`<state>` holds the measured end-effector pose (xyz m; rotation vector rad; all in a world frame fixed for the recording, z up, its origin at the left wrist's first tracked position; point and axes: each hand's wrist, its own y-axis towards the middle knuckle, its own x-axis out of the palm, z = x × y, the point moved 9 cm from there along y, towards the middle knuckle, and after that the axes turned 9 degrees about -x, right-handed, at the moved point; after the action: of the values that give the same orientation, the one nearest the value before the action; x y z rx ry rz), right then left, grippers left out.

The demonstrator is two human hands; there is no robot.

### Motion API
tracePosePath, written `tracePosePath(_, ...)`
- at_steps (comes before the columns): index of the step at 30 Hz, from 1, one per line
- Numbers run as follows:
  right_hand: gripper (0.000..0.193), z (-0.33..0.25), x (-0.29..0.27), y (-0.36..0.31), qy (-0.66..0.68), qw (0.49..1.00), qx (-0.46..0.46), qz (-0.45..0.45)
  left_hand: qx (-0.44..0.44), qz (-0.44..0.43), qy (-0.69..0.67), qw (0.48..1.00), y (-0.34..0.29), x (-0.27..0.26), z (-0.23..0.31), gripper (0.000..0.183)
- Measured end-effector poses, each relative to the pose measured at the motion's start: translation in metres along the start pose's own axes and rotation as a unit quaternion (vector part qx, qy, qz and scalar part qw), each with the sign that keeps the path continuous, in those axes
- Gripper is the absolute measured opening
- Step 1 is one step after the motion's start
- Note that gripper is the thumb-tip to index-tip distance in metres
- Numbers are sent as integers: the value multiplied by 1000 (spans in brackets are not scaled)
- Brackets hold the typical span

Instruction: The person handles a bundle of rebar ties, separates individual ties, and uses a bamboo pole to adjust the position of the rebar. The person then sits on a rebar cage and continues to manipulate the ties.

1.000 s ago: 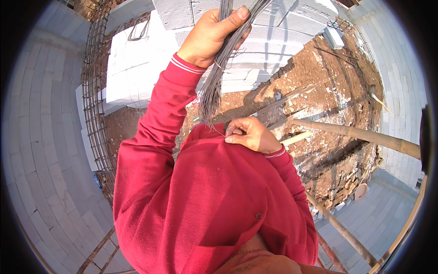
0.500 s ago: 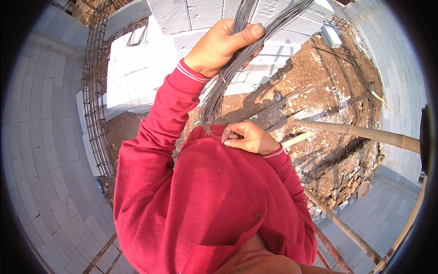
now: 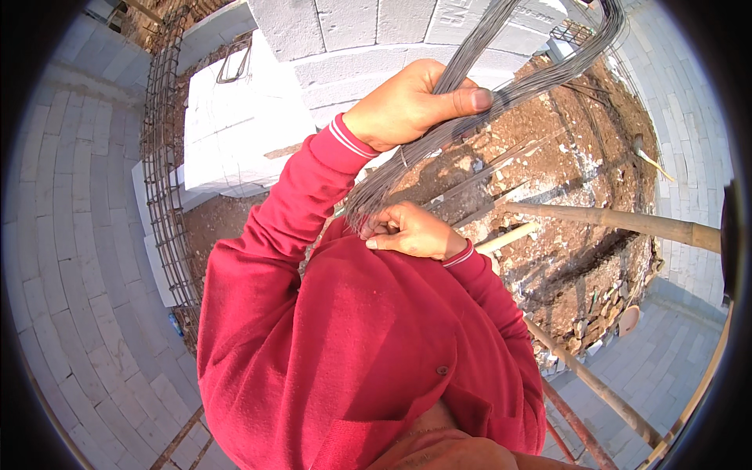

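My left hand (image 3: 427, 106) is closed around a bent bundle of thin grey tie wire (image 3: 540, 84), its thumb pressed across the strands. The bundle loops away at the upper right and slants down to loose ends in front of my chest. A thin strand binds it below the hand. At those lower ends, close to my red shirt, is my right hand (image 3: 415, 233), fingers curled and thumb bent in a pinch on the wire tips. Exactly how many strands its fingers grip is hidden.
Pale blocks (image 3: 337, 31) are stacked ahead, with a white block pile (image 3: 235, 117) to their left. A rebar cage (image 3: 160, 180) runs along the left. Bamboo poles (image 3: 619, 225) cross at the right above rubble-strewn soil (image 3: 564, 266). Block walls (image 3: 70, 235) curve around the sides.
My left hand has shifted right and lower with the wire bundle, which now slants more and shows its loop. My right hand has moved slightly left, up against the bundle's lower ends.
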<state>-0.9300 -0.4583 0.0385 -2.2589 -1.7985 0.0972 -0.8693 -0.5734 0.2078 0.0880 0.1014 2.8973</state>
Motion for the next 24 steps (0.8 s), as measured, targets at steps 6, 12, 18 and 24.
tracePosePath(6,14,-14,2,20,79,992,-81,53,-13,-15,13,1000,6,12,3,40)
tracePosePath(12,13,-11,-5,24,31,996,-66,44,-7,-38,46,998,2,10,7,34)
tracePosePath(18,11,-12,-17,0,24,999,-30,33,16,-7,38,999,-6,-3,9,37)
tracePosePath(24,9,-22,-16,-11,-97,994,-39,28,14,56,-20,998,-16,-39,5,45)
